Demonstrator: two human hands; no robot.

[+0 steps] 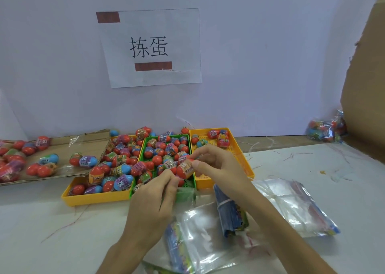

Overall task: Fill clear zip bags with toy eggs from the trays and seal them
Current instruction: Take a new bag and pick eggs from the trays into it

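Right hand pinches a toy egg just above the green tray; left hand grips what looks like a clear bag mouth right beside it, likely to keep transfers short.

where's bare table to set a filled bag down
Bare white tabletop lies near-left, in front of the left yellow plastic tray, and far-right, beyond the stack of clear zip bags. Crowded: the trays and the bag-strewn middle.
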